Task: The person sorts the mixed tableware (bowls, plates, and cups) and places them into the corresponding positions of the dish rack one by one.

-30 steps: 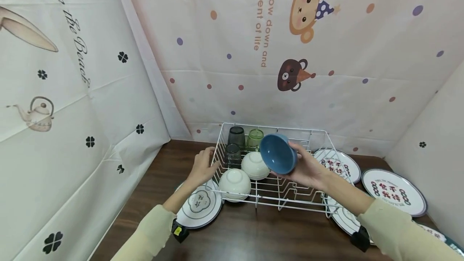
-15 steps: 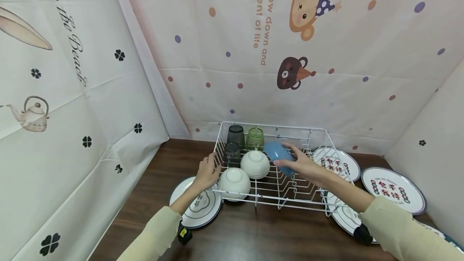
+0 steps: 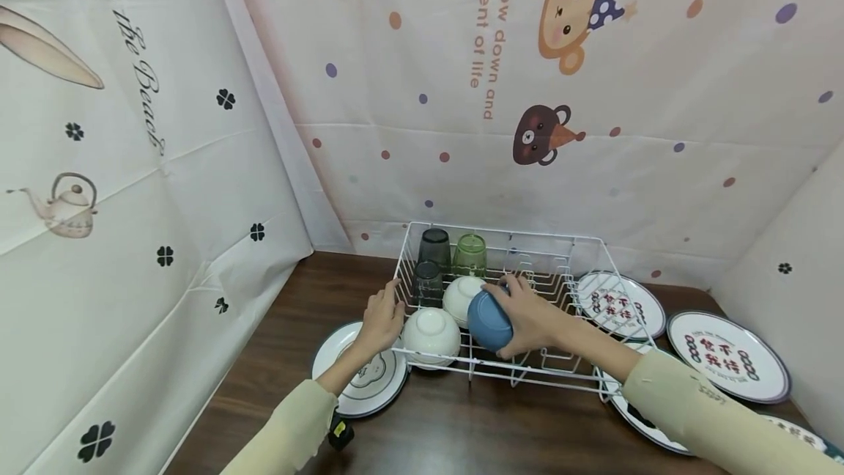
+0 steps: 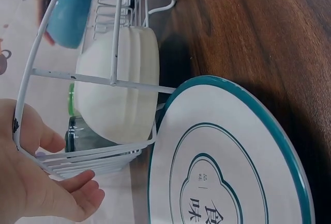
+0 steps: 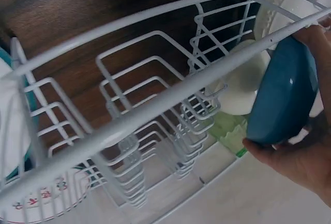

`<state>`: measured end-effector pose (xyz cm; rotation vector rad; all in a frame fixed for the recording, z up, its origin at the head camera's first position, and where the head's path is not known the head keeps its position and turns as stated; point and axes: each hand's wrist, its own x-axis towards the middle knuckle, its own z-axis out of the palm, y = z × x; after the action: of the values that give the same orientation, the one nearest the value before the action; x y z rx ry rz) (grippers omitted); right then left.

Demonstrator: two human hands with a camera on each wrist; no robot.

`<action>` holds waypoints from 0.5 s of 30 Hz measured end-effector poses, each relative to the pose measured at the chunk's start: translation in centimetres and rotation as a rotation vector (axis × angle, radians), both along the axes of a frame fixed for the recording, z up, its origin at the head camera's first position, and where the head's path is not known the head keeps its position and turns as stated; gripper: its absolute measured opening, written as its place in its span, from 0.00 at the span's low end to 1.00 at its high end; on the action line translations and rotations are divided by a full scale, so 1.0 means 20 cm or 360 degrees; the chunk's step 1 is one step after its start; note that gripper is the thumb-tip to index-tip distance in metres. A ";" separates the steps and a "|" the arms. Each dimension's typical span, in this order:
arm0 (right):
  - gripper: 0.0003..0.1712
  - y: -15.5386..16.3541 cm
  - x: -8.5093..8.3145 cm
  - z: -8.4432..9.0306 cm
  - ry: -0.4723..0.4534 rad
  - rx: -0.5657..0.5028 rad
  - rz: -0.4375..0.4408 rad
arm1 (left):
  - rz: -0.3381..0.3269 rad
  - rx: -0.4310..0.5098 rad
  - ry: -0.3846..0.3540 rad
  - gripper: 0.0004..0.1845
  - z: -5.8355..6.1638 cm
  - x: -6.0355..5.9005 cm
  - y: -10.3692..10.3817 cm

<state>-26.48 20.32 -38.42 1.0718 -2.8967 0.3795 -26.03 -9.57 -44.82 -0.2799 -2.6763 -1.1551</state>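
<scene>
My right hand [image 3: 530,317] grips a blue bowl [image 3: 489,319], tilted with its base up, over the front of a white wire dish rack [image 3: 554,371]. It hangs beside two upturned white bowls: one front left [image 3: 431,333], the other behind it [image 3: 461,295], partly covered by the blue bowl. In the right wrist view, fingers and thumb span the blue bowl [image 5: 284,92]. My left hand [image 3: 382,319] holds the rack's left side, with the wire rim [image 4: 20,105] between thumb and fingers in the left wrist view.
Two dark glasses, one behind [image 3: 434,246] and one in front [image 3: 428,283], and a green glass [image 3: 470,253] stand upside down at the rack's back left. A plate [image 3: 365,380] lies left of the rack. Several plates, one rear [image 3: 620,304] and one farther right [image 3: 728,354], lie on the right.
The blue bowl has been turned from mouth facing out to base up and lowered towards the rack's front, beside the white bowls. My left hand stays on the rack's left side.
</scene>
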 end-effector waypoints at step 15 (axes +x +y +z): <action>0.62 -0.03 -0.03 -0.03 0.0013 0.0327 0.0286 | 0.0029 -0.0010 0.0024 0.25 0.00 0.00 0.00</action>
<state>-27.06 19.70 -39.04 1.3639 -2.8905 0.0816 -26.10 -9.51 -44.91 -0.2636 -2.6641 -1.1350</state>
